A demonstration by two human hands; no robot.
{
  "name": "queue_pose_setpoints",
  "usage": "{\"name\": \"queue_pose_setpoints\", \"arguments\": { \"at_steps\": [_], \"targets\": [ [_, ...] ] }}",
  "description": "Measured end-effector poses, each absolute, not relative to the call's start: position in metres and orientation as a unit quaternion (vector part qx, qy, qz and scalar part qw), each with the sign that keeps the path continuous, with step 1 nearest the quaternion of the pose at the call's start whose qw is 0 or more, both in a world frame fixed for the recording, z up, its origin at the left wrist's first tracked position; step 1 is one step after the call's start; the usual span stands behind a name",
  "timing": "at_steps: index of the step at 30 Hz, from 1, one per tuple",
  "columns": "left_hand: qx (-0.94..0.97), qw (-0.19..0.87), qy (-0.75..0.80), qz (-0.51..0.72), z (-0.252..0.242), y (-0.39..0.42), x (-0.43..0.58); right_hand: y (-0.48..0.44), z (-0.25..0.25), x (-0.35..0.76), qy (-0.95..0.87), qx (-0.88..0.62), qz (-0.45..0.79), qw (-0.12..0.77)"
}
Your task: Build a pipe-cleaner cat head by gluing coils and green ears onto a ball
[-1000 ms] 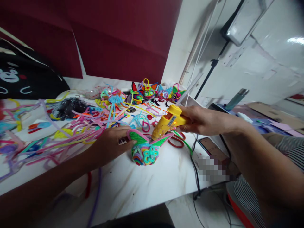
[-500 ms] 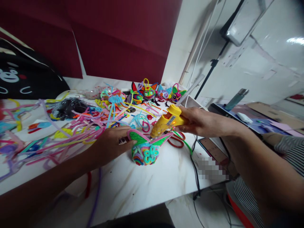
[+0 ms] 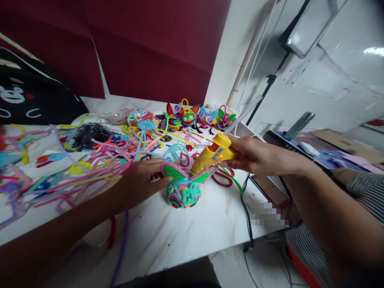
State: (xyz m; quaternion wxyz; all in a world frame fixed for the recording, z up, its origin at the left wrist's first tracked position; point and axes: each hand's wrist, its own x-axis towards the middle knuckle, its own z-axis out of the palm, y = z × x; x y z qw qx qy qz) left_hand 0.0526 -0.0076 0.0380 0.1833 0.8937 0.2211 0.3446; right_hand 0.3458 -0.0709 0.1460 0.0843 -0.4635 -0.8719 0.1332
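My left hand (image 3: 147, 180) pinches the left side of a colourful round ornament (image 3: 183, 195), its thumb on a green ear edged in pink. The ornament has two such ears and a turquoise loop flower on its front. Wrapped around a yellow glue gun (image 3: 211, 154), my right hand (image 3: 249, 155) holds it from the right. The gun points down and left, its nozzle end between the two ears; the tip itself is hidden behind them. A clear glue stick (image 3: 244, 114) sticks out of the gun's back.
Fuzzy pipe cleaners (image 3: 102, 156) cover the left of the white table (image 3: 159, 240). Several finished eared ornaments (image 3: 189, 117) stand at the back. A black cable (image 3: 247, 212), a phone (image 3: 268, 190) and brown loops (image 3: 223, 178) lie at the right. A striped sleeve (image 3: 366, 192) shows far right.
The glue gun and my right hand have moved slightly right and down, bringing the nozzle end lower between the ears. My left hand and the ornament have hardly moved.
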Motion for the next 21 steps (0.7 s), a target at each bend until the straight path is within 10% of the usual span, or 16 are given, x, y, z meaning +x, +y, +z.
{"name": "queue_pose_setpoints", "arguments": {
  "at_steps": [21],
  "targets": [
    [0.895, 0.197, 0.241, 0.320, 0.0416, -0.0106, 0.0535, -0.0718, 0.1474, 0.3442, -0.870, -0.471, 0.124, 0.076]
  ]
}}
